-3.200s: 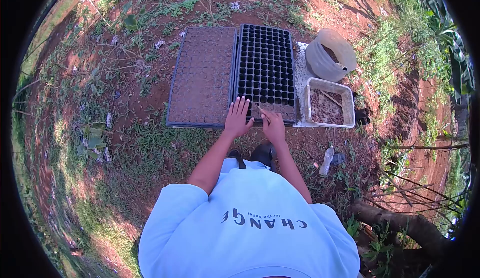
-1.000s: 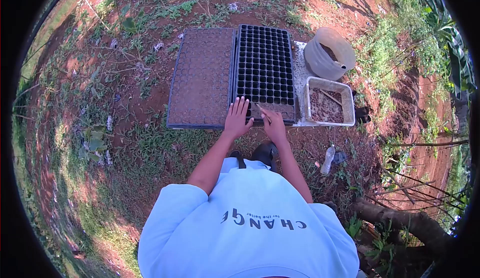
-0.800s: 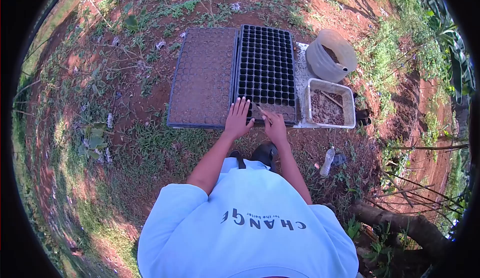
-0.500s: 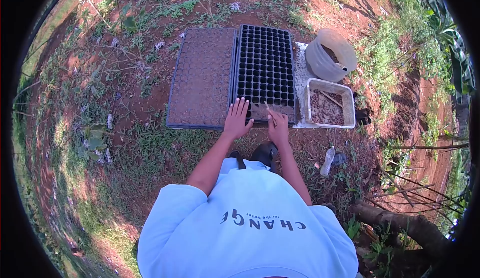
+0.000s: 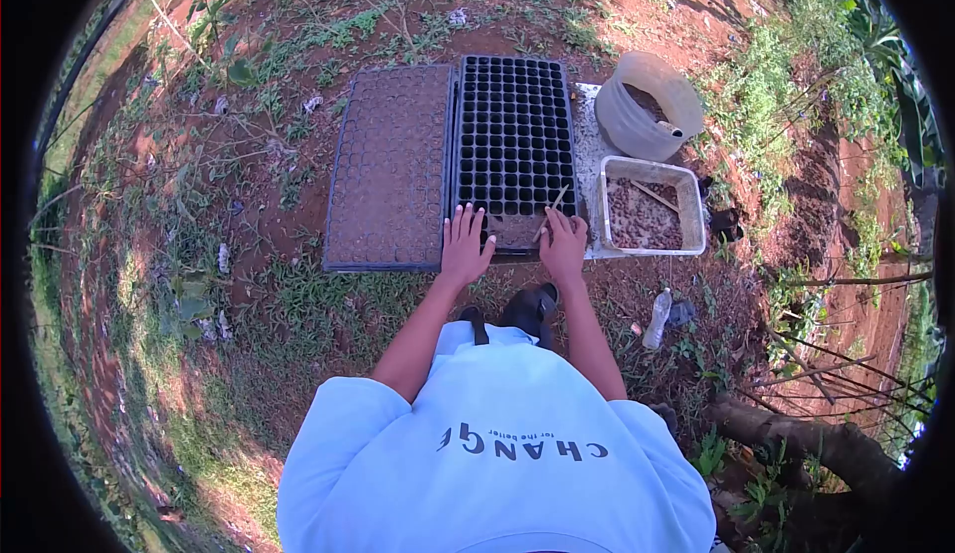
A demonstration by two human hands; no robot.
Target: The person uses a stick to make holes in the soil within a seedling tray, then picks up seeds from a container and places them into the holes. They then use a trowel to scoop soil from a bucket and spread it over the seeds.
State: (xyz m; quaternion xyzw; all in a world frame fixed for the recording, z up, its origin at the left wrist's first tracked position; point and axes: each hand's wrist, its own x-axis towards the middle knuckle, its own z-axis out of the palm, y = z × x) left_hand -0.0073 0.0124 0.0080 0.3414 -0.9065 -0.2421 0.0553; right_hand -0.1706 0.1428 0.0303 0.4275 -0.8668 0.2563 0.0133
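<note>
My left hand (image 5: pixel 464 246) lies flat with fingers stretched out on the near part of the black seedling tray (image 5: pixel 514 120), close to where it meets a second tray. Between the thumb and fingers of my right hand (image 5: pixel 564 247) is a thin wooden stick (image 5: pixel 560 198), slanting over the tray's near right corner. Most cells of the black tray are bare and dark, while brown soil (image 5: pixel 515 229) covers its nearest rows. The second seedling tray (image 5: pixel 390 165), to the left, is covered with soil across its cells.
Right of the trays stand a translucent bucket (image 5: pixel 637 135) with soil inside and a white rectangular tub (image 5: pixel 652 251) holding reddish-brown granules and a stick. They rest on a speckled white board (image 5: pixel 587 140). A plastic bottle (image 5: pixel 658 318) lies on the ground. A thick branch (image 5: pixel 796 439) is at lower right.
The stick now points up and to the right instead of up-left, and my right hand has turned with it. The trays appear slightly lower and farther left in view. My left hand stays flat.
</note>
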